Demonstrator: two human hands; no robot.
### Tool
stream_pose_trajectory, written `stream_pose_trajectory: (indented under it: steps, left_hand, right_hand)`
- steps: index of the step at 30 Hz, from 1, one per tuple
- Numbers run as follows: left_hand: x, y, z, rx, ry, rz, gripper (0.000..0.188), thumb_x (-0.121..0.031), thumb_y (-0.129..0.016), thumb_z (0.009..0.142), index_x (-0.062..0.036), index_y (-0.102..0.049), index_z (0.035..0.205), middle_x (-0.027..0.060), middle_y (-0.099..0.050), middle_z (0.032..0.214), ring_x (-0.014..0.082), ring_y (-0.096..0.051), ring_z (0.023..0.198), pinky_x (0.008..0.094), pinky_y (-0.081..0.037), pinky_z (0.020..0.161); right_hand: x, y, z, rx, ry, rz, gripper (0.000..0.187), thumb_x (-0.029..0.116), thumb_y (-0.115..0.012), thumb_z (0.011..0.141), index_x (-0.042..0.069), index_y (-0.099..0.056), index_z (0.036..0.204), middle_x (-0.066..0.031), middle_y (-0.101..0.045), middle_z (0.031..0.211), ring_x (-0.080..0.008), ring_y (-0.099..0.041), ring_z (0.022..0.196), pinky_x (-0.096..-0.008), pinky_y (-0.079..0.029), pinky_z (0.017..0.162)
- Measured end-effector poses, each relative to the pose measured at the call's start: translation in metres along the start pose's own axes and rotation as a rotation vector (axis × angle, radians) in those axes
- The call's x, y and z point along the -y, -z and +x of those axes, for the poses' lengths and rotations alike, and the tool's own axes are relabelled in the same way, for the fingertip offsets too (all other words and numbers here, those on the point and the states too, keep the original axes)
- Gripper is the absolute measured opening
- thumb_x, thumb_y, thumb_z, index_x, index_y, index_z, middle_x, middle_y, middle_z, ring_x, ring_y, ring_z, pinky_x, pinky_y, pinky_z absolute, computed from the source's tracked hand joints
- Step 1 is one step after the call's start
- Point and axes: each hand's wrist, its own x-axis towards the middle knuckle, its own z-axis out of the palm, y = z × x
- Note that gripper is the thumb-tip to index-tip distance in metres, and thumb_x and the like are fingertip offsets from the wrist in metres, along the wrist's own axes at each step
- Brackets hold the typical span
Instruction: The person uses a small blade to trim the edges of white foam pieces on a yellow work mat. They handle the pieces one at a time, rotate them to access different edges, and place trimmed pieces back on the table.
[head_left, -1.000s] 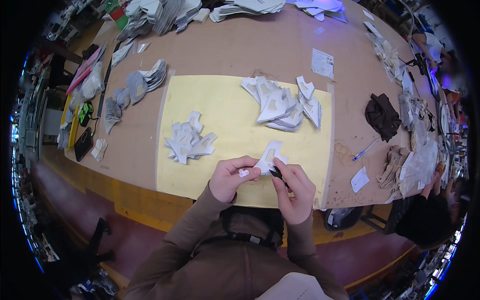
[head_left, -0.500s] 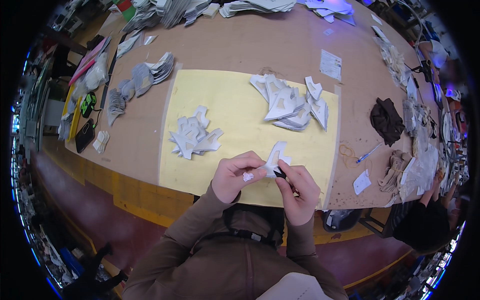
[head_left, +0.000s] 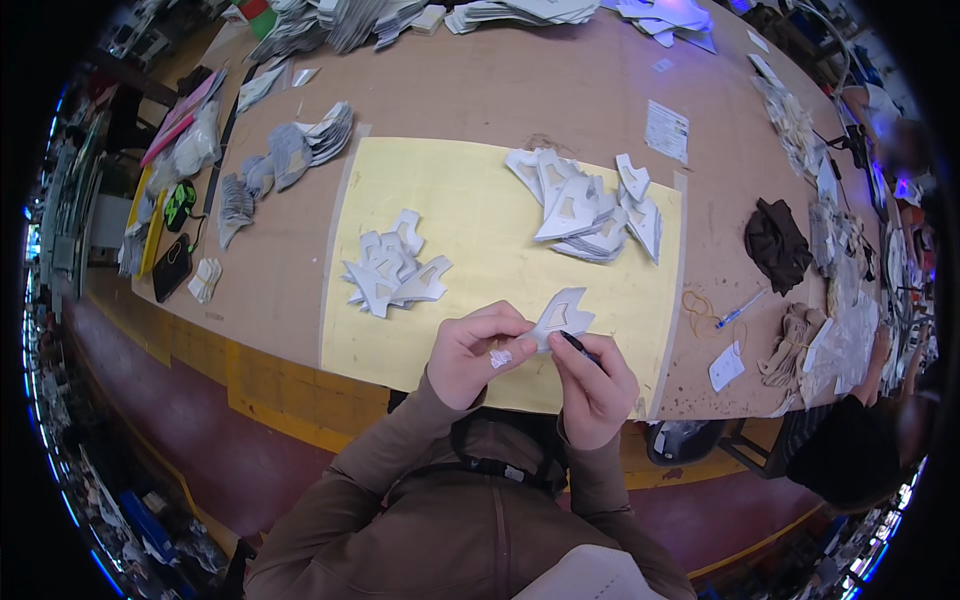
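My left hand point(head_left: 470, 355) pinches the lower left corner of a white shaped piece point(head_left: 563, 304) with a cut-out opening, held above the yellow sheet point(head_left: 480, 270). A small white-and-lilac patterned thing point(head_left: 500, 357) shows at the left thumb; whether it is a wrap or a scrap I cannot tell. Closed around a slim black pen-like tool point(head_left: 577, 346), my right hand point(head_left: 602, 390) is at the piece's lower right edge. Fingers hide part of the tool. Similar pieces lie in a left pile point(head_left: 385, 268) and a larger far right pile point(head_left: 580, 210).
Brown paper point(head_left: 440, 90) covers the table around the sheet. To the right lie a dark cloth point(head_left: 777, 245), a blue-and-white pen point(head_left: 738, 310), a white tag point(head_left: 726, 367) and bundled gloves point(head_left: 795, 338). A phone point(head_left: 172, 268) and grey stacks point(head_left: 290, 155) are left. Another person point(head_left: 850, 440) sits at right.
The white piece has tilted to the right in my left hand. My right fingers have drawn back slightly from its face, and more of the black tool now shows.
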Motion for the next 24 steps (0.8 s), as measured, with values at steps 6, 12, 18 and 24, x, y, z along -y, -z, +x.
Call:
stream_pose_trajectory:
  steps: [6, 12, 18, 24]
  left_hand:
    - [-0.003, 0.0, 0.001, -0.039, -0.028, 0.192, 0.015, -0.005, -0.072, 0.084, 0.0035, -0.07, 0.096, 0.0029, -0.061, 0.081, 0.0085, -0.048, 0.074, 0.0236, -0.04, 0.068]
    - [-0.002, -0.006, 0.003, -0.055, 0.04, 0.116, 0.012, -0.004, -0.069, 0.085, 0.0043, -0.069, 0.094, 0.0039, -0.062, 0.083, 0.0086, -0.051, 0.075, 0.0237, -0.041, 0.069]
    - [0.002, -0.002, 0.005, -0.096, 0.097, 0.079, 0.01, 0.001, -0.066, 0.087, 0.0064, -0.067, 0.094, 0.0051, -0.062, 0.087, 0.0091, -0.055, 0.081, 0.0233, -0.043, 0.073]
    - [0.005, -0.001, 0.003, -0.095, 0.077, 0.064, 0.015, -0.007, -0.069, 0.088, 0.0047, -0.067, 0.097, 0.0019, -0.063, 0.086, 0.0062, -0.055, 0.079, 0.0221, -0.044, 0.072]
  right_hand:
    - [0.003, 0.0, -0.002, 0.02, -0.208, 0.26, 0.024, -0.007, -0.064, 0.083, 0.001, -0.069, 0.106, -0.0058, -0.057, 0.08, -0.0128, -0.051, 0.063, -0.0227, -0.041, 0.058]
    - [-0.012, -0.002, -0.016, 0.009, -0.702, 0.957, 0.022, 0.0, -0.06, 0.09, 0.0, -0.066, 0.111, -0.0032, -0.055, 0.083, -0.0087, -0.043, 0.06, -0.0197, -0.032, 0.054]
    - [-0.019, -0.001, -0.016, 0.05, -0.875, 1.443, 0.024, 0.002, -0.061, 0.09, 0.002, -0.065, 0.113, -0.0039, -0.055, 0.083, -0.0076, -0.041, 0.06, -0.0192, -0.029, 0.052]
    - [-0.001, -0.005, -0.01, 0.04, -0.37, 0.408, 0.027, -0.007, -0.065, 0.084, -0.001, -0.069, 0.111, -0.0038, -0.056, 0.083, -0.0104, -0.049, 0.067, -0.019, -0.038, 0.06]
